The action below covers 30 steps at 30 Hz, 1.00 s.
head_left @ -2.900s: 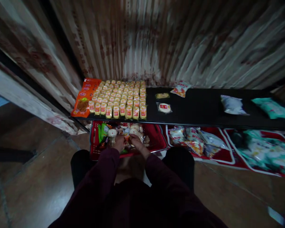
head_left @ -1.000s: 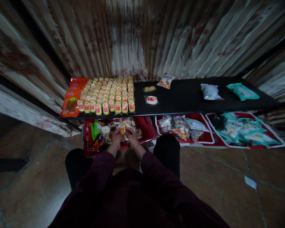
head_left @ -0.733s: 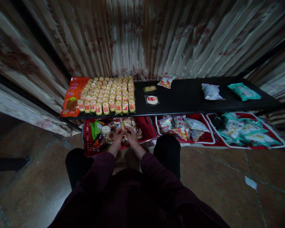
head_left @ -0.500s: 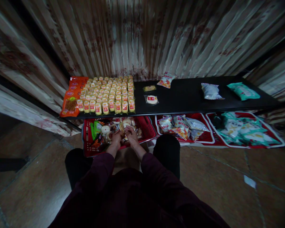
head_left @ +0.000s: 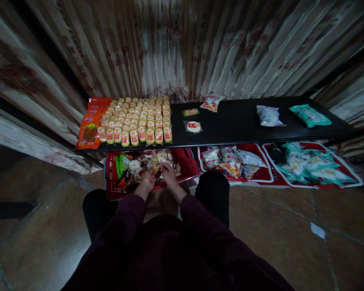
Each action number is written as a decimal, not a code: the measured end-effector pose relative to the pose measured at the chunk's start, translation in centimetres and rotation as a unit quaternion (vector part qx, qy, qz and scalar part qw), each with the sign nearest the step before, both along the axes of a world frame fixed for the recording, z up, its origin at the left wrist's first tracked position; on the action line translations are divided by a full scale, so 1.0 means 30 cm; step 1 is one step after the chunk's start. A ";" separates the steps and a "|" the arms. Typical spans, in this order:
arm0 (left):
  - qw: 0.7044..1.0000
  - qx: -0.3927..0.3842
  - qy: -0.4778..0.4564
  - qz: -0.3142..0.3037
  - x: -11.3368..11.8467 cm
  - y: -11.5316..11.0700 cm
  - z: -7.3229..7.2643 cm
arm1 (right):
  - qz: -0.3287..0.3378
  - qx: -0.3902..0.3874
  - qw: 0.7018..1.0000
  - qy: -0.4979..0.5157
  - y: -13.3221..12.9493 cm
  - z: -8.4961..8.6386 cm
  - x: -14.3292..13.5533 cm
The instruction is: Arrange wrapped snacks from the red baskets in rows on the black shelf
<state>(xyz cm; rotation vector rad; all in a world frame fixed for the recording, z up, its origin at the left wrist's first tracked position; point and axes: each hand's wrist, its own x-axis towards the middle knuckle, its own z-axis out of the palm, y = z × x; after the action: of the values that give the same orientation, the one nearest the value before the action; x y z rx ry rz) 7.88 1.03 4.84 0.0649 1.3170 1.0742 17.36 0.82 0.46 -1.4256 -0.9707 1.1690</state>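
Over the left red basket (head_left: 191, 159), my left hand (head_left: 148, 178) and my right hand (head_left: 168, 174) are close together with fingers bent inward. Between their fingertips is a small yellowish wrapped cake (head_left: 155, 164), with both hands closed on its edges or wrapper; the exact grip is too small and dark to see. Loose wrapped snacks lie around it in the basket, among them a round white-topped one (head_left: 134, 165) and a green packet (head_left: 121, 163).
Rows of yellow wrapped cakes (head_left: 135, 123) and an orange bag (head_left: 91, 121) stand on the black shelf (head_left: 230, 129). Farther right are a few single packets (head_left: 311, 116). Two more red baskets hold striped snack bags (head_left: 230, 161) and teal bags (head_left: 312, 165). My knees flank the left basket.
The wrapped cake between my fingers has turned, from standing narrow and upright to showing a broader face. My hands have shifted only slightly.
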 end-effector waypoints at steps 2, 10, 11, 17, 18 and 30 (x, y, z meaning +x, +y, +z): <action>1.000 -0.001 0.004 -0.005 -0.003 -0.001 -0.005 | 0.009 -0.005 1.000 -0.012 -0.002 0.006 -0.001; 0.992 0.072 0.104 -0.027 0.013 -0.013 -0.007 | 0.039 -0.007 0.995 -0.090 -0.006 0.024 -0.013; 0.987 0.084 0.133 -0.028 0.016 -0.015 -0.008 | 0.041 -0.012 0.995 -0.085 -0.008 0.025 -0.013; 0.956 0.123 0.258 -0.067 0.020 -0.028 -0.026 | 0.071 -0.016 0.997 -0.030 -0.015 0.021 -0.014; 0.951 0.130 0.271 -0.076 0.021 -0.029 -0.032 | 0.066 -0.021 0.997 -0.024 -0.014 0.019 -0.015; 0.938 0.176 0.290 -0.069 0.020 -0.036 -0.096 | 0.006 -0.044 0.999 -0.005 -0.005 0.007 -0.012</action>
<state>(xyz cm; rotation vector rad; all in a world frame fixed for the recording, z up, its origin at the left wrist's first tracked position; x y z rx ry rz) 8.48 -0.06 1.98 0.7847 1.5912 1.2057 16.99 0.66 0.67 -1.4979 -0.9455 1.2281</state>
